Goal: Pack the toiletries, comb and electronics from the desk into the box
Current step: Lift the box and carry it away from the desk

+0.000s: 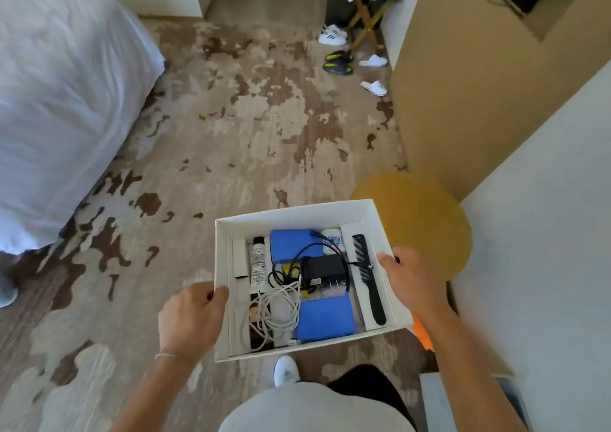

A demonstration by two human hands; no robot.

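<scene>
I hold the white box above the carpet: left grip clamps its 9 o'clock wall, right grip its 3 o'clock wall. Black comb, charger, cables inside.

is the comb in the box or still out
In the box: the black comb lies flat along the right inner wall of the white box, beside the charger.
</scene>
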